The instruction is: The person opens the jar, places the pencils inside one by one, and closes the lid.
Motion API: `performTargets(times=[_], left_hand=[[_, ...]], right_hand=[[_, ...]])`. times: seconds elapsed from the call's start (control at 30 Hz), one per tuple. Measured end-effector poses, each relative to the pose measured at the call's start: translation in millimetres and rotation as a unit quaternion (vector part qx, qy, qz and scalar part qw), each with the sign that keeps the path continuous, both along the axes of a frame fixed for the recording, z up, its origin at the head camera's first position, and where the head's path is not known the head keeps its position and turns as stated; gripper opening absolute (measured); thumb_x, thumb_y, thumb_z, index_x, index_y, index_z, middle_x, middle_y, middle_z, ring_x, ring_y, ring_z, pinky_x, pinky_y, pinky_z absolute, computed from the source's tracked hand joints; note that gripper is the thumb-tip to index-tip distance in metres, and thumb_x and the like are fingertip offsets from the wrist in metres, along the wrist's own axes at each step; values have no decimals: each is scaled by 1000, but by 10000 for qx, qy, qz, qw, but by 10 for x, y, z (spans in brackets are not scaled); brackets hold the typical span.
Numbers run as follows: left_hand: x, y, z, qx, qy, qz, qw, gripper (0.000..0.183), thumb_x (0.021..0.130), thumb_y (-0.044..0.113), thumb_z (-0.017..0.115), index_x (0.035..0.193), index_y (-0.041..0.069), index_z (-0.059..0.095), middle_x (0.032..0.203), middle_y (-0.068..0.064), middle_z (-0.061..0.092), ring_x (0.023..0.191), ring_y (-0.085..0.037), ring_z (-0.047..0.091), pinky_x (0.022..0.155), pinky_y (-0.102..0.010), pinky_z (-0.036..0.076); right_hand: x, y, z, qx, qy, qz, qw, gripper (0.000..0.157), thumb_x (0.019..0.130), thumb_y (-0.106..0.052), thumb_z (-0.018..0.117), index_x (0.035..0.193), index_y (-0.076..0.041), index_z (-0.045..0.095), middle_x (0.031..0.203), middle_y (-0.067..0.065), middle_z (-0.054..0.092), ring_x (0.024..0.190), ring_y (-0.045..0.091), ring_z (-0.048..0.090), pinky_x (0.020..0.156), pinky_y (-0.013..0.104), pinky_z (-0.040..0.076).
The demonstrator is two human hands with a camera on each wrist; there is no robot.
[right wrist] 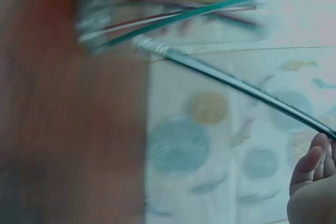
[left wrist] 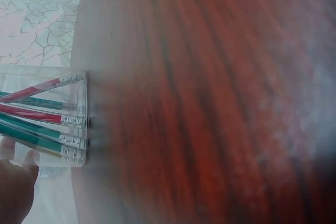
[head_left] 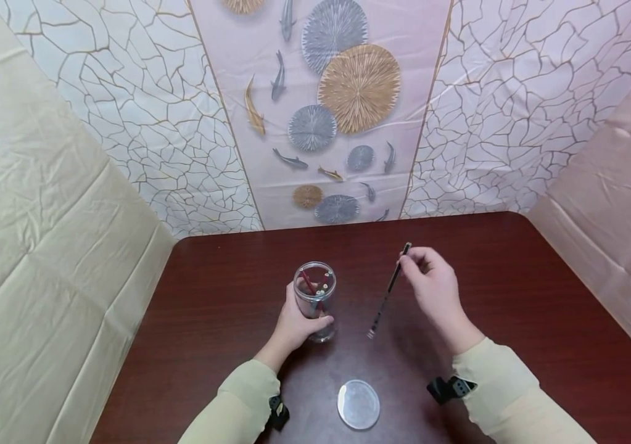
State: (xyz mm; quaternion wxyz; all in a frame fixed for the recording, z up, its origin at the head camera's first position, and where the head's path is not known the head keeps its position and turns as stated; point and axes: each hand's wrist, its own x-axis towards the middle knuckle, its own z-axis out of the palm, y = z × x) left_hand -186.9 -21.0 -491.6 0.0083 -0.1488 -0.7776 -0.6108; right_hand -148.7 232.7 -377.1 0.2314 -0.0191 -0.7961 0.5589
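Note:
My left hand [head_left: 295, 324] grips a clear glass jar [head_left: 308, 303] from its left side, thumb across the front. Inside the jar stand several red and green pencils [left wrist: 37, 114], their metal-and-eraser ends at the bottom. To the right of the jar, my right hand [head_left: 436, 285] pinches a dark pencil [head_left: 390, 288] near its upper end. This pencil slants down toward the left, eraser end lowest, over the table. In the right wrist view the same pencil [right wrist: 226, 81] overlaps the jar's lower edge.
A round clear lid [head_left: 358, 404] lies on the dark red-brown table [head_left: 226, 290], in front of the jar. Patterned cloth [head_left: 337, 179] hangs behind the table's far edge, with plain cream cloth [head_left: 43, 246] along the sides.

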Motion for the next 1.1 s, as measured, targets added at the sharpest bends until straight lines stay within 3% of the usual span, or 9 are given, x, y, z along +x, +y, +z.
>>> performTargets(times=[0.1,0.23,0.37,0.53,0.63,0.8,0.97,1.03,1.1], left_hand=[[1,-6,-1,-16,16,1,10000,93,61,18,87,134,16,30,120,-6,56,106,-22,54,96,-44,36],[9,-5,8,-88,44,12,10000,93,61,18,87,134,15,30,121,-7,56,107,-23,53,96,-44,36],[19,-4,14,-81,30,21,10000,92,61,17,87,133,16,30,121,-5,56,107,-22,53,96,-44,36],[18,-2,19,61,-15,-71,10000,91,62,14,87,133,16,30,122,-4,56,107,-20,54,96,-42,37],[8,-9,16,7,-60,-37,10000,92,61,18,87,133,16,30,122,-6,55,107,-21,53,96,-43,37],[10,-10,17,-47,-82,-24,10000,94,61,19,87,134,16,29,122,-8,54,107,-23,53,96,-44,36],[6,-7,16,-25,-100,-28,9999,94,61,17,87,135,16,29,123,-8,54,107,-22,53,96,-43,36],[9,-4,15,-40,-81,-5,10000,95,60,17,87,135,16,29,124,-8,53,108,-22,52,97,-43,36],[14,-2,16,-40,-17,5,10000,95,60,16,87,135,15,29,125,-9,53,108,-23,53,97,-43,36]], right_hand=[[-14,-73,158,-1704,524,246,9837,7,92,-2,55,87,4,54,78,0,65,61,7,60,56,21,50],[-26,-177,305,-3251,1303,700,9340,10,91,6,50,85,-1,54,79,9,64,59,15,61,56,25,52],[-55,-257,388,-3887,1694,1031,8998,11,91,7,50,86,-1,55,78,12,64,58,17,61,56,25,52],[-89,-312,436,-4147,1917,1118,8825,10,91,7,50,85,0,54,77,13,64,58,17,61,55,25,51],[-97,-352,425,-4025,1968,1105,8872,10,92,6,50,86,-1,55,79,12,64,59,17,61,57,25,52],[-73,-421,355,-3157,1949,970,9235,12,91,7,50,90,-4,56,82,9,66,63,15,63,61,26,53],[-39,-488,277,-1697,2028,1009,9591,7,89,8,53,95,8,54,86,3,66,68,10,64,63,24,53],[-34,-519,243,-912,2171,1102,9656,11,86,10,55,97,11,54,87,4,66,70,8,63,62,21,52],[-41,-554,203,-106,2372,1143,9647,15,82,12,58,96,8,56,87,7,65,74,8,63,63,19,50]])
